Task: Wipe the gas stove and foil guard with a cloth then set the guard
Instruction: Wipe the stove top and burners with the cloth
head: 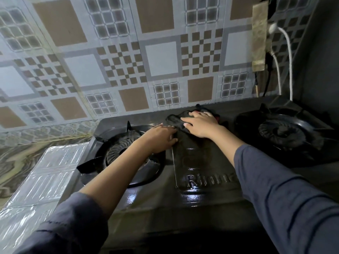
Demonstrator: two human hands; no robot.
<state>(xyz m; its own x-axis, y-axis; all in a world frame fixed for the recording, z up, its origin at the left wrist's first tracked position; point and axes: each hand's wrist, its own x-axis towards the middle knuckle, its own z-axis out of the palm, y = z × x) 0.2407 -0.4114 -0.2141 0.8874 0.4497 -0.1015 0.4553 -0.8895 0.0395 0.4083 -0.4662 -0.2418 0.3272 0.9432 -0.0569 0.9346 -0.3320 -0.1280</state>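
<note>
A black two-burner gas stove [198, 202] fills the lower middle of the head view, its top wet and shiny. My right hand [200, 124] presses flat on a dark cloth [177, 119] at the back centre of the stove top. Beside it, my left hand [161, 138] rests palm down on the stove, just right of the left burner [119, 151], fingertips touching the cloth's edge. The silvery foil guard [38, 182] lies flat on the counter, to the left of the stove.
The right burner [282, 133] sits at the far right. A patterned tiled wall [128, 61] rises right behind the stove. A white cord [289, 57] and dark cables hang down the wall at the back right. Marbled counter [16, 160] shows at left.
</note>
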